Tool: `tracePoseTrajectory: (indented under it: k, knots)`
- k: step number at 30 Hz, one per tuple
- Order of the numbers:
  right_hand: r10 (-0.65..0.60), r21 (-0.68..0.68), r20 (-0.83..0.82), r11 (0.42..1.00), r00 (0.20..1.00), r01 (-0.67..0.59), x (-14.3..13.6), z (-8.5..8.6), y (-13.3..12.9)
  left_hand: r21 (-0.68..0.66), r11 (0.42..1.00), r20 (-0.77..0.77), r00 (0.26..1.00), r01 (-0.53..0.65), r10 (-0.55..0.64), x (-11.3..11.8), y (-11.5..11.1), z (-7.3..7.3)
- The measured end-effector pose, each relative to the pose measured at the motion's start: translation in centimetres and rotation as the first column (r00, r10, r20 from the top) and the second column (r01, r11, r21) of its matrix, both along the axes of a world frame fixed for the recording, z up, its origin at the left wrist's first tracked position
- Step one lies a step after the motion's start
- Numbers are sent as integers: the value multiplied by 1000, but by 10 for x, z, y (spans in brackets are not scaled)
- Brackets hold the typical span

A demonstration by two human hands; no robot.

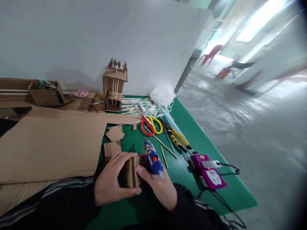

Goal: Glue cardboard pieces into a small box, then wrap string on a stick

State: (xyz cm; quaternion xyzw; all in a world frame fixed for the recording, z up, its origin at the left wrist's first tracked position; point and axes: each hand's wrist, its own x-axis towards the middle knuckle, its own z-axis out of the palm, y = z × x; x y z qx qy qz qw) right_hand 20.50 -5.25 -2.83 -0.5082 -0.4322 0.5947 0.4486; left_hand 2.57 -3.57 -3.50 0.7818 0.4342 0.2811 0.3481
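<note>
My left hand point(112, 182) grips a small folded cardboard piece point(131, 175) near the front of the green table point(182, 179). My right hand point(159, 188) holds a blue glue gun point(152, 158), its body lying over the hand and its far end pointing away from me. The thumb of my right hand touches the cardboard piece's edge. Both sleeves are dark with grey stripes.
A large cardboard sheet point(50, 143) covers the left. Cardboard scraps point(114, 134), red-and-yellow scissors point(150, 123), yellow-black pliers point(177, 139), wooden sticks point(134, 107), a white string bundle point(162, 95), a cardboard tower model point(114, 84) and a purple power strip point(209, 174) with cable lie around. Table edge runs right.
</note>
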Motion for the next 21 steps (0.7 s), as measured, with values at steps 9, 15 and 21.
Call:
tracePoseTrajectory:
  k: [9, 15, 21]
  knots:
    - [-137, -54, 85, 988, 987, 142, -2, -3, -1, 31, 999, 21, 999, -28, 27, 1, 0, 1]
    - [-188, 4, 199, 982, 962, 191, 18, 14, -5, 65, 996, 23, 998, -64, 63, -2, 3, 1]
    - [17, -54, 179, 999, 984, -8, 50, 40, -17, 78, 995, -55, 996, -63, 67, -3, 8, 3]
